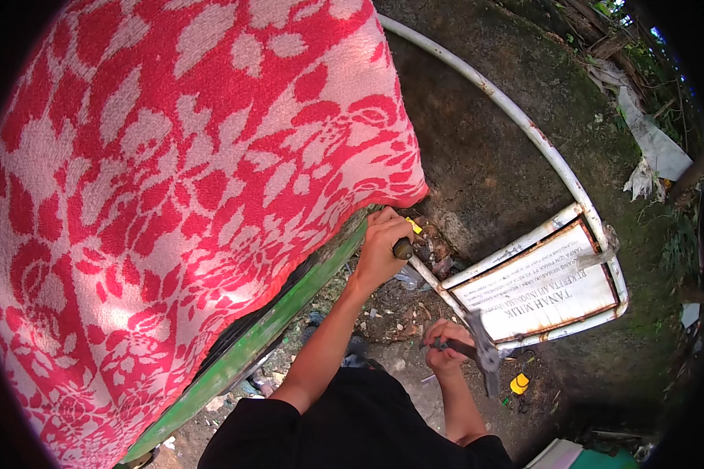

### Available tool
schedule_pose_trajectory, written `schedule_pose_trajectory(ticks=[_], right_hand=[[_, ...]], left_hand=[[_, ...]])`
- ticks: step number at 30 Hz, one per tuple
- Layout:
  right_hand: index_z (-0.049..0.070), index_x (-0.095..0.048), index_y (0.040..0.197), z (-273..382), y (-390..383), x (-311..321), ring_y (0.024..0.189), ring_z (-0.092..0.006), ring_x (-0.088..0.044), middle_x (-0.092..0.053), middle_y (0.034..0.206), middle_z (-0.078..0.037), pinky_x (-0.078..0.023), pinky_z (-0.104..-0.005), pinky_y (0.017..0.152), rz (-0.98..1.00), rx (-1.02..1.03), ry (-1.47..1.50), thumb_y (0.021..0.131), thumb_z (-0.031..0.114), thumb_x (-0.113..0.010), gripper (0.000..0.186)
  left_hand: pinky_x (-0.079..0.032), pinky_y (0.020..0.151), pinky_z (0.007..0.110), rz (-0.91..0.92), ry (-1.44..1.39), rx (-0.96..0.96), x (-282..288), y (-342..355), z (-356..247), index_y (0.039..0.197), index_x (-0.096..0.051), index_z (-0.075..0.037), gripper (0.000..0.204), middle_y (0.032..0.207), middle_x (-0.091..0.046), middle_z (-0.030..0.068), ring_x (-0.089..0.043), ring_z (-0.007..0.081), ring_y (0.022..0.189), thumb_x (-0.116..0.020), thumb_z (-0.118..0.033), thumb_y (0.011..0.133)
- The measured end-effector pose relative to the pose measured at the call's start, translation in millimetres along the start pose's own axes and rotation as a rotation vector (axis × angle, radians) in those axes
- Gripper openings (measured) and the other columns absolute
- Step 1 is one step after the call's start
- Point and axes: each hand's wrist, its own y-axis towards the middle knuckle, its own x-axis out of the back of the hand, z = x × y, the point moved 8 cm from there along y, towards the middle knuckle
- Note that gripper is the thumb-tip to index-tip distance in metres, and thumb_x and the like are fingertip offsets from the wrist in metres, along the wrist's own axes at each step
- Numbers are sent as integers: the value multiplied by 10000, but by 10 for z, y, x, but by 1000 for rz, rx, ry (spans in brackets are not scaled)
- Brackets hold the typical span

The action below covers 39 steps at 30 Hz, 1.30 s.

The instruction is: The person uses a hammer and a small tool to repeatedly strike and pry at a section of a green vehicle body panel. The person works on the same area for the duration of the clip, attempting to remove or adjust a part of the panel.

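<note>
Your left arm (321, 344) reaches forward and a bit to the right, and your left hand (385, 241) is curled up tight, back side up. Your right hand (448, 344) is closer to your tummy, fingers bent round, with your right forearm (463, 406) leaning inward.

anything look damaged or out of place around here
Yes. The white rectangular sign beside the grey metal hammer in the right hand has a rusty border, as if weathered, and upside-down lettering. Litter, including a small yellow plastic-looking piece, lies scattered on the dirt ground.
</note>
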Motion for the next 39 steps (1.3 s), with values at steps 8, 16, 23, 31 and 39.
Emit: schedule_pose_trajectory(ticks=[8, 16, 23, 31, 39], right_hand=[[7, -495, 921, 134, 65, 133, 527, -187, -557, -486, 626, -77, -456, -304, 467, -104, -216, 129, 1085, 432, -474, 457], [-9, -457, 870, 140, 74, 241, 468, -163, -518, -482, 607, -83, -458, -294, 423, -222, -309, 181, 1020, 622, -501, 650], [-21, -459, 854, -58, -31, 245, 478, -164, -525, -486, 617, -88, -470, -311, 431, -208, -390, 191, 1018, 645, -480, 687], [-14, -452, 851, -206, -169, 237, 481, -160, -526, -489, 633, -96, -467, -308, 429, -186, -498, 183, 1032, 633, -455, 673], [51, -416, 792, 207, 81, 152, 446, -194, -518, -478, 541, -83, -451, -313, 396, -78, -133, 169, 980, 670, -532, 657]], left_hand=[[-386, 787, 418, 22, 45, 90, -130, -281, 395, 765, -537, -48, 279, 720, -516, 64, -531, 286, 827, -662, 122, 582], [-388, 830, 399, -18, 104, -6, -59, -45, -4, 737, -542, -58, 284, 724, -539, 52, -568, 281, 836, -677, 102, 545], [-362, 869, 421, -21, 117, -37, -108, -83, -43, 767, -539, -61, 277, 740, -550, 51, -541, 272, 858, -728, 55, 601], [-363, 890, 428, -46, 76, -38, -76, -194, 38, 778, -544, -60, 276, 756, -565, 43, -542, 266, 868, -745, 22, 607], [-368, 881, 427, -65, 38, -19, -2, -178, 62, 768, -539, -58, 284, 751, -567, 41, -546, 266, 867, -735, 45, 590]])
